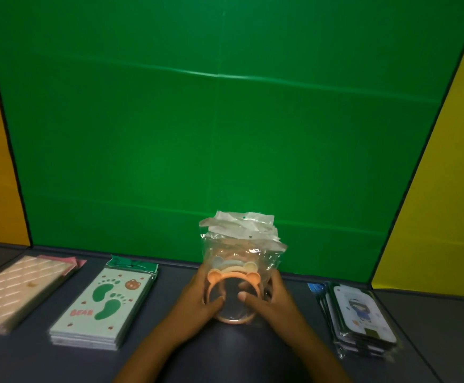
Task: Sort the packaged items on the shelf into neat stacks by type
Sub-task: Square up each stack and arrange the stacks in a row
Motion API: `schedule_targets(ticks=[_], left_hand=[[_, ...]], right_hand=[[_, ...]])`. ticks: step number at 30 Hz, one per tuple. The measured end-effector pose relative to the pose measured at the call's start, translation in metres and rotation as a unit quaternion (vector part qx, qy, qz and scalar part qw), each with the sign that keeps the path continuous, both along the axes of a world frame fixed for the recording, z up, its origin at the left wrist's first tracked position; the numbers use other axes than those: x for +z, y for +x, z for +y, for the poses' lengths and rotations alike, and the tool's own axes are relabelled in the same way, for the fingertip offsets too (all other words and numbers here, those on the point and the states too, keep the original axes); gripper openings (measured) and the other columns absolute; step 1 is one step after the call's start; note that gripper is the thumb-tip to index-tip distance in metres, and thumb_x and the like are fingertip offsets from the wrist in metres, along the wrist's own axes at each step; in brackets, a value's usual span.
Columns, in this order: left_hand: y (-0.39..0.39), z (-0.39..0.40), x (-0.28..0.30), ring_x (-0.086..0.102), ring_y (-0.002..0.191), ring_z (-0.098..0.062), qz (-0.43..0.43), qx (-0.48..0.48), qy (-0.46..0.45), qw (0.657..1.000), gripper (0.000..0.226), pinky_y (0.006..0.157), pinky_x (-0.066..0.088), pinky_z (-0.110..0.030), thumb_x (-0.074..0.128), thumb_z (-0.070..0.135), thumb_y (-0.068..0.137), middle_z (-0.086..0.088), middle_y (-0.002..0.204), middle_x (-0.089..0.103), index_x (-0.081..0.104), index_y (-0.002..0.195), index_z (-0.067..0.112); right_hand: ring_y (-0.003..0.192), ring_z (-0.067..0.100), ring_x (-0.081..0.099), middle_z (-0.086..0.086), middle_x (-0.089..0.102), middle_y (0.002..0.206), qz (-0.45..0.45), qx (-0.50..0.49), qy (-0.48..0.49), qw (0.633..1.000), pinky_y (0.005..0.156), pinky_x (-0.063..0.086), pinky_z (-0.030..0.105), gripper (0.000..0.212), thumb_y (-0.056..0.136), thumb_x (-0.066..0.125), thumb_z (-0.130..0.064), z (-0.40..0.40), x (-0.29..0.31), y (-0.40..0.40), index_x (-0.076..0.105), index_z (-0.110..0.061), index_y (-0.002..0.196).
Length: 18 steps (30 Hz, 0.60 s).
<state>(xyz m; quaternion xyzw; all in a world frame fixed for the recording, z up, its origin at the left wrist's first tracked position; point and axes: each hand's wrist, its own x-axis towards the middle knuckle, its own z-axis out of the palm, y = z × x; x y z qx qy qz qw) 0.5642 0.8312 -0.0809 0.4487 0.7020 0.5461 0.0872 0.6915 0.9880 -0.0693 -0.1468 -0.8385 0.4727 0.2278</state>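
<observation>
Between the two hands, at the middle of the dark shelf (225, 355), stands a bundle of clear plastic bags (242, 244) holding round bear-eared rings, the front one orange (235, 277) with paler ones behind it. The left hand (197, 302) curls around the bundle's left side, its thumb lying across the front of the clear film. The right hand (269, 302) wraps the right side in the same way, thumb tip pressed on the front just beside the left thumb. The bags' loose tops fan out above the fingertips, against the green backdrop (225, 120). Left of the left hand's fingers, apart from them, lies a flat stack of packets printed with green footprints (106, 302). Farther left again sits a stack of pink quilted packets (18, 291). Right of the right hand's fingers, well apart, rests a stack of packets showing a cartoon figure (360, 313).
</observation>
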Motion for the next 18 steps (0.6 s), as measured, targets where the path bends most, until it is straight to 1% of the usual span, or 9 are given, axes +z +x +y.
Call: schedule_targets(ticks=[2,4,5,7,8,10,13,15,18], left_hand=[[0.003,0.001,-0.001,0.052,0.121,0.001,-0.005,0.021,0.01,1.0,0.053,0.096,0.04,-0.01,0.057,0.017,0.091,0.019,0.131,0.054,0.037,0.134,0.041],[0.008,0.003,-0.003,0.044,0.127,0.005,0.025,0.033,0.016,0.999,0.051,0.105,0.034,-0.012,0.049,0.021,0.097,0.018,0.139,0.047,0.032,0.142,0.036],[0.011,0.005,-0.003,0.039,0.128,0.01,0.041,0.038,0.011,0.998,0.052,0.107,0.031,-0.011,0.046,0.023,0.098,0.02,0.142,0.041,0.026,0.144,0.037],[0.014,0.006,0.0,0.032,0.126,0.019,0.068,0.052,0.0,0.996,0.056,0.102,0.027,-0.003,0.041,0.025,0.098,0.028,0.141,0.032,0.015,0.145,0.042],[0.014,0.008,0.002,0.031,0.124,0.022,0.079,0.06,0.0,0.995,0.058,0.1,0.025,0.0,0.04,0.025,0.098,0.03,0.139,0.029,0.012,0.145,0.042],[0.012,0.009,0.003,0.023,0.122,0.028,0.093,0.066,-0.003,0.993,0.06,0.1,0.022,0.002,0.04,0.02,0.098,0.033,0.139,0.021,0.008,0.144,0.041],[0.009,0.011,-0.004,0.018,0.12,0.033,0.074,0.036,-0.024,0.996,0.074,0.098,0.021,0.004,0.051,0.027,0.091,0.032,0.139,0.017,0.001,0.143,0.043],[0.007,0.013,-0.01,0.031,0.126,0.02,0.036,0.019,-0.023,0.999,0.086,0.101,0.03,-0.005,0.06,0.042,0.083,0.026,0.141,0.027,0.003,0.146,0.043],[0.005,0.014,-0.012,0.043,0.123,0.004,0.027,0.033,-0.037,0.998,0.072,0.099,0.035,-0.01,0.061,0.043,0.082,0.021,0.133,0.036,0.015,0.135,0.054]], right_hand=[[0.102,0.008,0.065,0.002,0.064,0.117,-0.001,-0.01,0.003,1.0,0.078,0.054,0.018,0.051,0.085,0.07,-0.011,-0.003,0.0,-0.003,0.042,-0.027,0.125],[0.105,0.009,0.062,-0.001,0.06,0.12,0.017,-0.041,0.011,0.999,0.087,0.051,0.017,0.05,0.085,0.065,-0.021,-0.009,-0.006,-0.007,0.039,-0.036,0.124],[0.107,0.01,0.059,-0.003,0.057,0.121,0.017,-0.052,0.024,0.998,0.089,0.046,0.012,0.052,0.082,0.063,-0.024,-0.012,-0.007,-0.008,0.037,-0.036,0.126],[0.11,0.015,0.055,0.0,0.054,0.122,0.018,-0.069,0.057,0.996,0.084,0.034,-0.001,0.062,0.075,0.061,-0.033,-0.016,-0.007,-0.011,0.041,-0.019,0.132],[0.113,0.015,0.053,0.004,0.052,0.125,0.019,-0.078,0.067,0.995,0.084,0.031,-0.002,0.071,0.071,0.059,-0.04,-0.015,-0.007,-0.012,0.043,-0.009,0.133],[0.117,0.012,0.047,0.002,0.048,0.127,0.026,-0.08,0.087,0.993,0.09,0.024,-0.001,0.081,0.066,0.057,-0.048,-0.013,-0.007,-0.012,0.046,-0.004,0.133],[0.122,0.017,0.046,0.004,0.047,0.128,0.009,-0.094,0.118,0.989,0.097,0.025,0.003,0.083,0.067,0.073,-0.032,-0.008,-0.015,-0.014,0.041,-0.001,0.136],[0.126,0.02,0.047,0.008,0.048,0.134,0.003,-0.089,0.133,0.987,0.103,0.032,0.012,0.085,0.067,0.076,-0.026,-0.004,-0.02,-0.014,0.038,0.0,0.138],[0.129,0.023,0.046,0.009,0.044,0.139,-0.008,-0.085,0.128,0.988,0.108,0.038,0.027,0.09,0.065,0.071,-0.036,-0.003,-0.023,-0.019,0.036,-0.004,0.141]])
